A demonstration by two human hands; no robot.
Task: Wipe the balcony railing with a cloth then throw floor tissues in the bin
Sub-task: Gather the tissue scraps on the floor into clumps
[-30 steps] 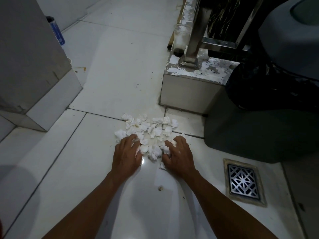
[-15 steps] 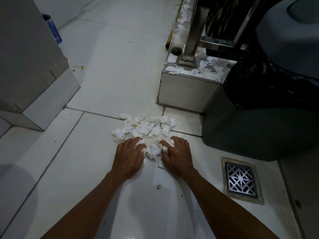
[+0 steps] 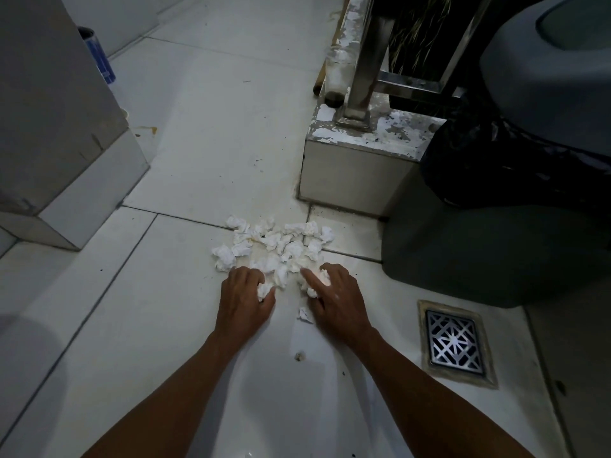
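A dim balcony floor of large white glossy tiles (image 3: 205, 153) fills the view, with a square metal floor drain (image 3: 454, 343) at near right and a paint-flecked concrete kerb (image 3: 357, 160) carrying the steel balcony railing post (image 3: 365, 64) further off. The big grey plastic bin with a black liner (image 3: 515, 200) stands at far right, just beside the kerb.

The heap of crumpled white floor tissues (image 3: 277, 246) lies on the tiles in the middle, near the kerb and a short way left of the bin. The left hand (image 3: 244, 299) rests at the near-left edge of the heap, fingers curled down and pinching a small wad against the thumb. The right hand (image 3: 337, 299) sits at the near-right edge, fingers curled over a few pieces. One loose scrap (image 3: 304, 315) lies between the hands, and a tiny crumb (image 3: 300, 356) sits nearer still.

To do this gathering well, I would judge that both hands should rake inward from the outer edges, compress the pile into one firm bundle, and not leave the loose scrap behind before lifting toward the bin.

Compared with half a second ago, both hands have closed tighter on tissue, and the near side of the heap looks more bunched.
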